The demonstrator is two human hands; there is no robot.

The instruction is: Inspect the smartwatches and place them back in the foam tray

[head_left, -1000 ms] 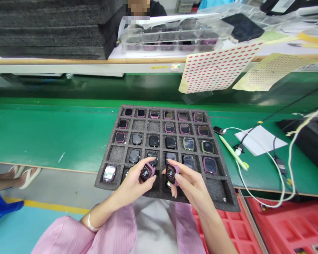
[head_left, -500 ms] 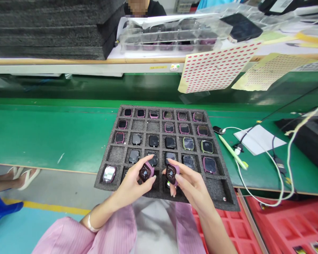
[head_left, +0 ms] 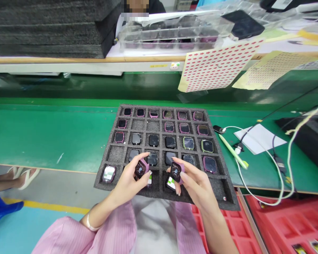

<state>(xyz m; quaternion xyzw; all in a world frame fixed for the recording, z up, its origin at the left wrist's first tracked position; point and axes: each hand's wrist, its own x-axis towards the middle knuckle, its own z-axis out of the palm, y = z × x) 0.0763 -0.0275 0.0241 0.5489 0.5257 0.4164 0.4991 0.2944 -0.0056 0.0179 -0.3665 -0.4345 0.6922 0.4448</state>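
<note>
Between the thumb and fingers of my left hand [head_left: 131, 180] is a purple smartwatch [head_left: 141, 168] without a strap, its dark screen lit with small figures. My right hand [head_left: 196, 181] grips a similar purple smartwatch [head_left: 176, 170], screen also lit and facing me. Both are held above the front part of a dark grey foam tray [head_left: 116, 154] divided into square pockets. Several watch bodies lie in the pockets, purple, black and green-rimmed. A watch with a white lit screen [head_left: 109, 174] sits in the front left pocket. My hands partly hide the front rows.
Right of the tray lie a light green pen [head_left: 233, 151], white paper [head_left: 259, 139] and cables [head_left: 279, 164]. Red trays [head_left: 302, 225] stand below right. A shelf behind bears stacked black foam [head_left: 47, 30], clear plastic trays [head_left: 172, 33] and a hanging sticker sheet [head_left: 217, 67]. A person sits opposite.
My hands have moved apart, the left watch going left and the right one going right. White and green screens of watches in the front row now show between them.
</note>
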